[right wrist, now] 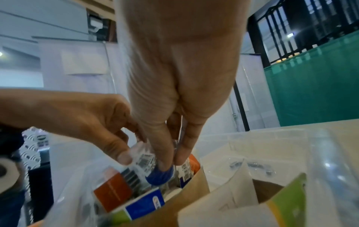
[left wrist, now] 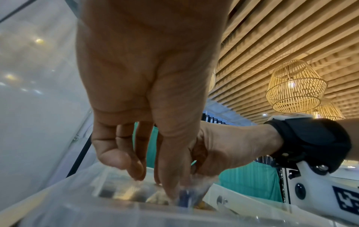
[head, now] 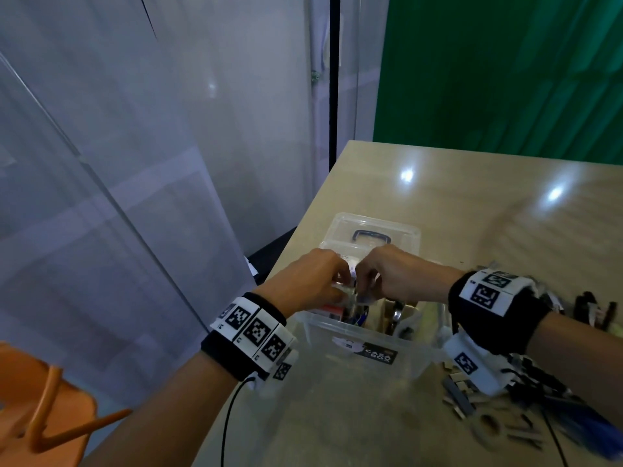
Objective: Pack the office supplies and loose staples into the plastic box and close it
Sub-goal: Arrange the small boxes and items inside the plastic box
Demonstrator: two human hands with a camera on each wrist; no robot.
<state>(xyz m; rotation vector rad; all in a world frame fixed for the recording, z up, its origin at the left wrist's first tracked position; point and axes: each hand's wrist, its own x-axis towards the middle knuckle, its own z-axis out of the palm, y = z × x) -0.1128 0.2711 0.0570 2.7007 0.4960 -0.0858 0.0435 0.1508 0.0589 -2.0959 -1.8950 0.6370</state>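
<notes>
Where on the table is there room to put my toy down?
The table is bare beyond the lid, toward the green curtain. It is crowded right of the box, where staples lie, and inside the box's far end under both hands.

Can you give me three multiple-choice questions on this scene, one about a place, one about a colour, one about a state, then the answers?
1. Where does the box lid lie?
A. on the table beyond the plastic box
B. on the orange chair
C. clipped onto the box

2. What colour is the cap on the small packet that both hands hold?
A. red
B. blue
C. yellow

3. What state is the plastic box in?
A. closed
B. open and empty
C. open with items inside

Answers:
1 A, the head view shows it flat on the table past the box.
2 B, the right wrist view shows a blue cap under the right hand and left hand.
3 C, cartons stand inside.
</notes>
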